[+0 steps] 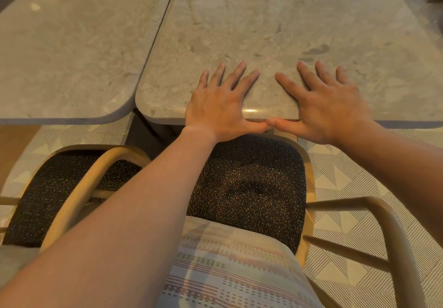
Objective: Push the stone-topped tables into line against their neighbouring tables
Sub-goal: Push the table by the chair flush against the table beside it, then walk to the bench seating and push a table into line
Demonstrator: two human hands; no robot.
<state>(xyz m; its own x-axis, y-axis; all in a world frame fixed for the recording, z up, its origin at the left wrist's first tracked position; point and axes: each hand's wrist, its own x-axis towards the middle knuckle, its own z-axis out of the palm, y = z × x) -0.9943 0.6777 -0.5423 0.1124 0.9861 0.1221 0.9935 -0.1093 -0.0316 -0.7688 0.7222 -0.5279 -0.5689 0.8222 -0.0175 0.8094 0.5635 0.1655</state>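
Two beige stone-topped tables fill the upper part of the view. The right table point(275, 27) touches the left table point(72, 44) along a long seam, and their near edges are nearly level. My left hand point(220, 101) lies flat on the right table's near edge, fingers spread, thumb hooked over the rim. My right hand point(328, 101) rests the same way beside it, and the two thumb tips almost touch at the edge.
A wooden armchair with a dark speckled seat point(251, 183) stands directly under the hands, tucked to the right table. A second such chair point(55, 187) sits at the left. Patterned tile floor point(347, 171) shows at the right.
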